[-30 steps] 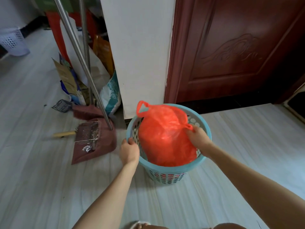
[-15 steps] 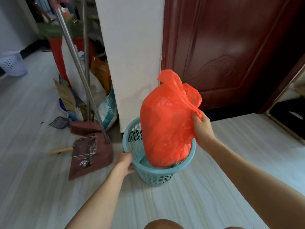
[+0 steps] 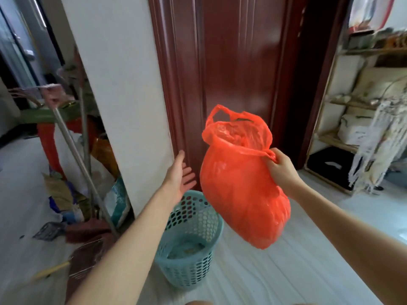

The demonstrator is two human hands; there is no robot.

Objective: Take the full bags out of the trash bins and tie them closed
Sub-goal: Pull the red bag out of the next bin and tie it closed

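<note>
Now: right hand (image 3: 279, 167) clenched on one twisted handle loop of the orange thin-plastic trash bag (image 3: 242, 190), gripping at the bag's right upper edge. Bag fully clear of the bin, hanging in the air, bulging, long axis tilted: mouth up and toward the door, bottom swung down and to the right. Mouth gaping, untied. Second handle loop (image 3: 218, 113) sticking up free at the far-left side of the mouth, opposite the held one.

Left hand (image 3: 181, 175) released, palm open, fingers spread, empty, just left of the bag's body, apart from it. Free loop lies up and to the right of that hand, across the bag mouth from the right hand; left hand clearly the nearer one for it.

Below, between the forearms: teal perforated plastic trash bin (image 3: 191, 243) upright on the pale floor (image 3: 286, 271), some scraps visible at its bottom, no liner seen.

Likely next: left hand up to the free loop, then both loops crossed and knotted. Risk: thin film tearing at the pinched loop under the load.
</note>
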